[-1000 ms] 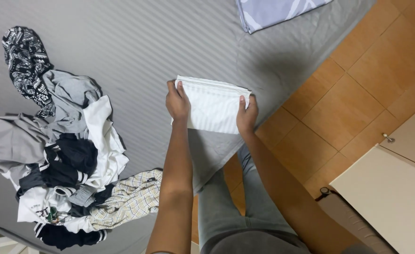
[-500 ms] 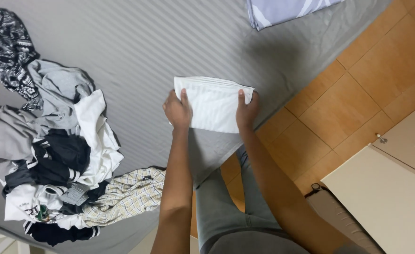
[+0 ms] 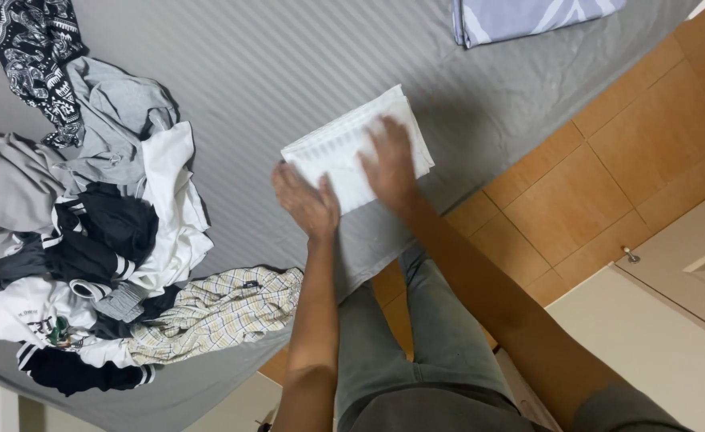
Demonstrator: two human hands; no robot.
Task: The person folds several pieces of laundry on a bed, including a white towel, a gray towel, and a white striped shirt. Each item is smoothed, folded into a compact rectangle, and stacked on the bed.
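1. Near the bed's floor-side edge, the folded white cloth (image 3: pixel 351 156) lies flat on the grey striped sheet (image 3: pixel 272 64), tilted relative to that edge.
2. Your left hand (image 3: pixel 308 202) rests palm-down on the cloth's near-left corner, fingers loose and spread, not gripping.
3. Your right hand (image 3: pixel 390 164) lies flat on top of the cloth's middle, fingers extended, pressing rather than grasping.
4. Pile of mixed clothes (image 3: pixel 88 240) sits toward the left edge of the bed, well apart from the cloth; a plaid shirt (image 3: pixel 216 312) sticks out at its near side.
5. Folded pale blue item (image 3: pixel 528 16) sits at the far edge, apart from both hands.
6. Wooden floor (image 3: pixel 608 160) runs along the bed's right.
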